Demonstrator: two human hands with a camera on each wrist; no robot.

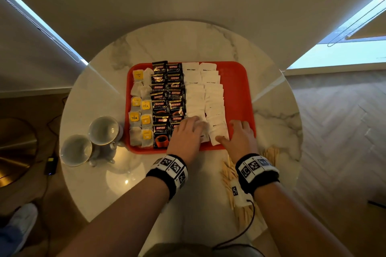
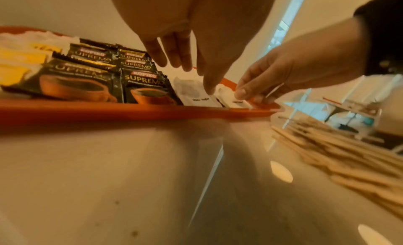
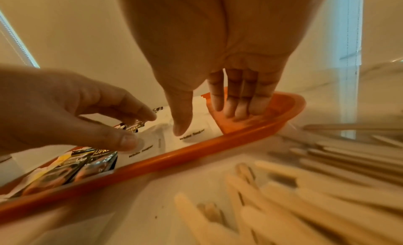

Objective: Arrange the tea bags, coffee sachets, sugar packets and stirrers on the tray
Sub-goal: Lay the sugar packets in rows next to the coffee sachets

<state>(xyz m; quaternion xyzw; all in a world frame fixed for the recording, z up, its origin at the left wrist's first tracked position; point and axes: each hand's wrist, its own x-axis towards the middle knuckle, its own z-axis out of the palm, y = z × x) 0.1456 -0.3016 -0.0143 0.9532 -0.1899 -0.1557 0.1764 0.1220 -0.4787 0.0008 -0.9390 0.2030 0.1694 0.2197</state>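
On the red tray (image 1: 240,81), both hands lie flat with straight fingers: the left hand (image 1: 189,131) on the sugar packets (image 1: 203,98) at 6 o'clock, the right hand (image 1: 242,135) beside them. Stirrers (image 1: 231,171) lie off-tray at 5 o'clock, tea bags (image 1: 140,108) at 9 o'clock, coffee sachets (image 1: 167,100) between.

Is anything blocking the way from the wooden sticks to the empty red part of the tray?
Nothing visible does, apart from the right hand itself. The stirrers lie on the table beside the tray's near right corner. The bare red strip runs along the right of the sugar packets, with only the low rim to cross.
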